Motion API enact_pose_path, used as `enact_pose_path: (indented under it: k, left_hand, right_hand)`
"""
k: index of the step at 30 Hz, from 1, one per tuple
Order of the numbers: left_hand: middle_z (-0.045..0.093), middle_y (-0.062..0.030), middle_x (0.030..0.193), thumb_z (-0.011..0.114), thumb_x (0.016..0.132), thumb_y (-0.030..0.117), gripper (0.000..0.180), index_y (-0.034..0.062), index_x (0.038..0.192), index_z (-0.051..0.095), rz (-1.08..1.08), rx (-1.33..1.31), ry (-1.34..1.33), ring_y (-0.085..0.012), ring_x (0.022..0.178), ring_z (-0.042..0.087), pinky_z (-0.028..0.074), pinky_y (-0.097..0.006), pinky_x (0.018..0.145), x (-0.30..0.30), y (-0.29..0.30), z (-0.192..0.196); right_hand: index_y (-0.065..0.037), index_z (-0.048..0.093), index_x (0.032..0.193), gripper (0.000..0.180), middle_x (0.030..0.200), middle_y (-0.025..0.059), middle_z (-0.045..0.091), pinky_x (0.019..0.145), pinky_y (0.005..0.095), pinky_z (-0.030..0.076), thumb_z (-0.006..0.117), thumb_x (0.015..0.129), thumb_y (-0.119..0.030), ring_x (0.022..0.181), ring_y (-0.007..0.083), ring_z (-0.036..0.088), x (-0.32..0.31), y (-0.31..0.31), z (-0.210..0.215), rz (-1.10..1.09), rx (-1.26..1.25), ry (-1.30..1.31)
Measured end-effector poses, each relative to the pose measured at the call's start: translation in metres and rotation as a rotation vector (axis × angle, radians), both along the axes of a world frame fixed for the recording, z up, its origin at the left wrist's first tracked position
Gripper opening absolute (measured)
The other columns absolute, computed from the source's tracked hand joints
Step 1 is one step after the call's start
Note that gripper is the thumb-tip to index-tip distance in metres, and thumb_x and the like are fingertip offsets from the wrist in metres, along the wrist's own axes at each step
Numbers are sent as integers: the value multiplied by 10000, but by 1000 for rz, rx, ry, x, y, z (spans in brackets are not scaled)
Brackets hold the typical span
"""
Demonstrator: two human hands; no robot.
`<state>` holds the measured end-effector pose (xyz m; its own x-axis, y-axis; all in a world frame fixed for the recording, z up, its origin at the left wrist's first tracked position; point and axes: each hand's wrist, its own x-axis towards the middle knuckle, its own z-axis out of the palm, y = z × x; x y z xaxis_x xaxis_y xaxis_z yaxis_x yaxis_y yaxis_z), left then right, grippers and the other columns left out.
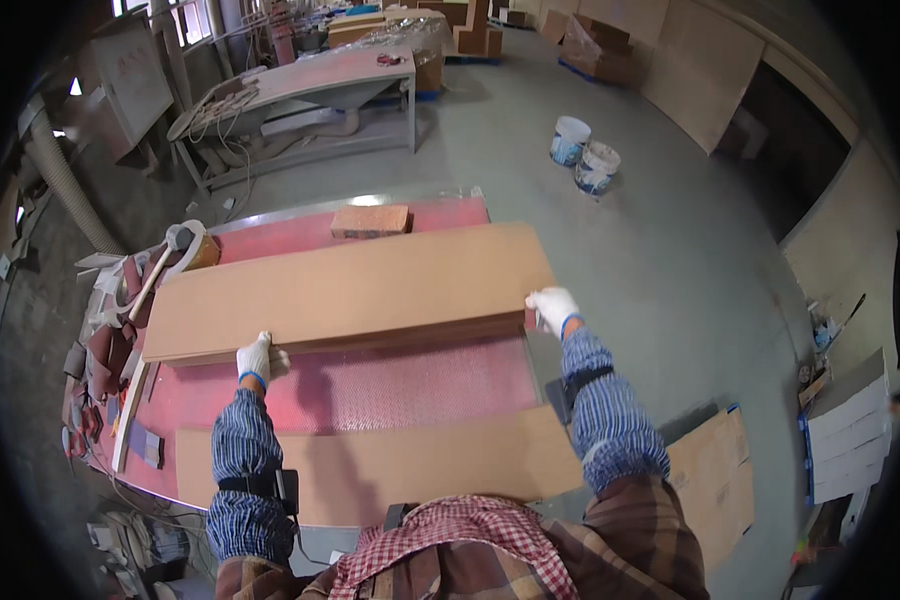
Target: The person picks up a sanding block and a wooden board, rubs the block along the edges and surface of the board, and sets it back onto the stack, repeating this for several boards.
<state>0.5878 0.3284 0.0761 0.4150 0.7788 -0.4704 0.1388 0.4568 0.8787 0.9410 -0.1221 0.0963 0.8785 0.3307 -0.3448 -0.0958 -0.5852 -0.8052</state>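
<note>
- Tan board stack (350,285) lies across the middle of the table (420,385), its right end reaching past the right edge; several thin layers show along its near side.
- Left hand (254,358), in a white glove: fingers drawn together against the stack's near side, toward its left end; I cannot tell whether they pinch it.
- Right hand (552,308), also gloved: fingers bent at the stack's near right corner; their undersides are hidden, so a firm pinch cannot be confirmed.
- Step in hand, as I judge it: steadying or lining up the layers. Next move seems to call for even pressure from both hands, keeping the layers flush.
- Another tan board (420,465) lies along the near edge, apart from the stack.
- On the pink-red surface, a brick-like block (370,221) sits by the far edge; a mallet-like tool (178,238) and rolled abrasive-looking scraps (110,350) crowd the left edge.
- Beyond the table, two buckets (583,155) stand on the grey floor (670,260); a second workbench (320,75) and stacked cartons (600,50) lie farther back.
</note>
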Motion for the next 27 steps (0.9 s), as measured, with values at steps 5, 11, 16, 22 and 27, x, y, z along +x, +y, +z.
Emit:
enact_pose_path:
  k: [5,11,16,22,27]
  left_hand:
    - [613,-112,630,568,948,339,323,37,832,579,-24,77,192,-243,477,607,546,-368,447,22,-17,23]
    - [661,-124,794,579,934,431,400,34,976,584,-66,170,68,-229,619,658,576,-359,571,-19,-63,-10]
    - [630,-60,800,603,951,306,322,-8,1026,595,-31,357,59,-131,666,598,492,-280,590,-82,-143,-52]
    - [667,-155,1002,623,903,243,271,13,1046,635,86,902,728,-296,949,652,504,-383,859,-160,-270,-68]
    - [565,-206,1080,684,759,229,371,31,1060,592,194,1155,962,-398,1037,536,442,-509,899,-139,-333,-86]
  right_hand:
    - [-25,659,861,182,754,107,625,627,388,561,682,778,-186,667,241,635,-2,-37,9,-92,335,220]
    - [-53,620,755,176,672,37,574,567,330,464,685,802,-210,680,141,578,-58,-121,-41,-114,273,93]
    - [-60,621,747,177,676,27,574,517,306,412,666,796,-224,580,134,533,-91,-208,-91,-279,192,50]
    - [-63,613,802,109,704,6,562,526,280,421,666,823,-157,608,121,529,-109,-202,-94,-122,216,365]
    - [-31,630,788,116,694,-18,573,537,263,396,660,853,-123,615,76,504,-103,-200,-121,143,126,220]
